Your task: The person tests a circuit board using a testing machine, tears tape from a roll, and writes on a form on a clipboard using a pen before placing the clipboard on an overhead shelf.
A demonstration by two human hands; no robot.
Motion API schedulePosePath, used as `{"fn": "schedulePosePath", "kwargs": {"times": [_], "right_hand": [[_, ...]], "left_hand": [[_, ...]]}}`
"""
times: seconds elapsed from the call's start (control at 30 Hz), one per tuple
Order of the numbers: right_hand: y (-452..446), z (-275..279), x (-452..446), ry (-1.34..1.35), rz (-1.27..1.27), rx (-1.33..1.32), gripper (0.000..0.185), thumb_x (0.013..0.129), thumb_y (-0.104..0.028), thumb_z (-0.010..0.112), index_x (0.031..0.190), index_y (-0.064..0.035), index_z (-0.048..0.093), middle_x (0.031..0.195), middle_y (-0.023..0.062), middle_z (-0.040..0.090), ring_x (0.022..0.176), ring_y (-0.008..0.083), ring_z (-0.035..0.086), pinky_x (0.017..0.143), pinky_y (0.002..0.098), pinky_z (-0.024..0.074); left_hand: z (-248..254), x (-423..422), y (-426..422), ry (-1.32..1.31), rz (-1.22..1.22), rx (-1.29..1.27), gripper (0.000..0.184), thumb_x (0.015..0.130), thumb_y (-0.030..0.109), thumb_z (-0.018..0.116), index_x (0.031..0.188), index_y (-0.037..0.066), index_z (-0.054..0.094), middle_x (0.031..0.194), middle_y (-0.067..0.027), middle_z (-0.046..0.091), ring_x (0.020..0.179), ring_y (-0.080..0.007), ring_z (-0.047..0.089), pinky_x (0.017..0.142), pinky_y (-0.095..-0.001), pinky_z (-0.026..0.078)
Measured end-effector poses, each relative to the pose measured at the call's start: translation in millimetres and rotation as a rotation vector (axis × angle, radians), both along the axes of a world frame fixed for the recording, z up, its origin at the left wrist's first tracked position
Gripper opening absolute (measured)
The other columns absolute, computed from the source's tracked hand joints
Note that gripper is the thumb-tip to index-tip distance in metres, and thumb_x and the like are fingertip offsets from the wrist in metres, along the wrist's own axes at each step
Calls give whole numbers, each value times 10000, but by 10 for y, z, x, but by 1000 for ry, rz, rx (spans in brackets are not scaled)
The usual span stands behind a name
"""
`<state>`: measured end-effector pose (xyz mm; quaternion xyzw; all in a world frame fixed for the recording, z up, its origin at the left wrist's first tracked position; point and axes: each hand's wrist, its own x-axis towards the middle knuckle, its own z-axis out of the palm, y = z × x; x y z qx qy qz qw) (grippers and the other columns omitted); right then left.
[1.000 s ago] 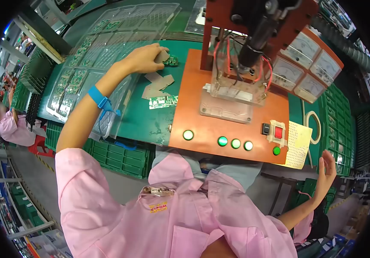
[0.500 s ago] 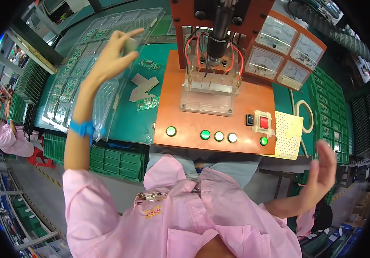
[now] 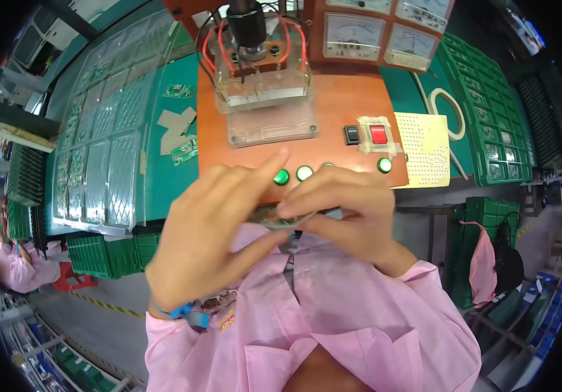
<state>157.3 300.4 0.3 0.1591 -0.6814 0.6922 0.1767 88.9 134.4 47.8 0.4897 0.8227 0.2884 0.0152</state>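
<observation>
Low before the orange test fixture [image 3: 340, 98], my two hands meet around a small circuit board [image 3: 274, 219], seen nearly edge-on and blurred. My right hand [image 3: 353, 206] pinches its right end between thumb and fingers. My left hand [image 3: 206, 225], wearing a blue wrist strap [image 3: 189, 313], curls around the left end, which its fingers partly hide. Behind the hands, a clear plastic nest block [image 3: 273, 127] sits under the raised probe head [image 3: 264, 91]. Green buttons [image 3: 281, 177] line the fixture's front, some covered by my fingers.
At left are clear blister trays [image 3: 108, 144] with boards. Two loose boards [image 3: 178, 91] and cardboard pieces [image 3: 175, 130] lie beside the fixture. To the right are a red switch [image 3: 378, 134], yellow perforated sheet [image 3: 425, 147], green rack of boards [image 3: 490, 124] and panel meters [image 3: 353, 38].
My left hand has come from above the blister trays down to the fixture's front, bringing the board. My right hand has moved in from the right and closed on it. The view has shifted.
</observation>
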Motion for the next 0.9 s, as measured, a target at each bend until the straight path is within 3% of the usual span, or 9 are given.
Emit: {"fn": "schedulePosePath", "kwargs": {"times": [0.07,0.23,0.4,0.43,0.5,0.57,0.73,0.9], "right_hand": [[111,-15,-33,57,83,-80,106,629,7,690,725,-13,652,758,93,627,668,143,566,587,212,441],[228,-95,-177,122,97,-73,96,620,-15,699,706,-18,657,704,76,630,627,145,564,577,211,440],[234,-158,-281,232,261,-107,181,590,-20,708,761,-10,651,799,106,630,690,172,571,637,241,449],[231,-141,-266,228,262,-111,181,590,-20,708,761,-10,651,799,106,630,690,172,571,637,241,449],[236,-9,-178,156,16,37,223,582,-22,707,794,-4,642,845,115,618,736,188,567,678,258,445],[271,74,-96,83,-235,186,265,574,-23,705,828,2,633,892,124,606,782,204,563,720,275,440],[434,4,32,43,-293,266,326,602,18,684,920,-32,632,932,88,585,794,169,544,681,232,426],[491,0,123,-64,-385,210,329,597,21,684,918,-22,624,918,88,579,765,171,532,667,238,417]], "left_hand": [[-15,-157,-57,-405,-242,242,461,591,97,704,1035,36,600,918,-86,610,755,-183,550,687,-270,431],[-244,-189,-33,-695,-260,466,274,558,104,701,804,-6,649,911,-165,613,803,-264,540,724,-353,429],[-350,-273,-63,-733,-318,498,239,546,56,723,769,-2,662,923,-128,607,839,-218,541,766,-316,426],[-351,-295,-97,-725,-266,499,236,547,52,720,772,4,664,921,-123,607,855,-214,537,768,-316,426],[-341,-376,-179,-714,-212,500,234,549,48,717,774,10,666,920,-118,607,872,-211,533,770,-316,425],[-340,-473,-215,-385,203,385,240,552,32,712,788,27,672,925,-102,595,848,-208,530,744,-295,425],[-353,-668,64,-94,226,240,261,565,28,712,823,31,671,914,-91,579,819,-206,523,715,-278,422],[-419,-648,216,-131,192,291,280,574,46,726,844,18,662,901,-88,562,794,-205,519,699,-274,422]]}}
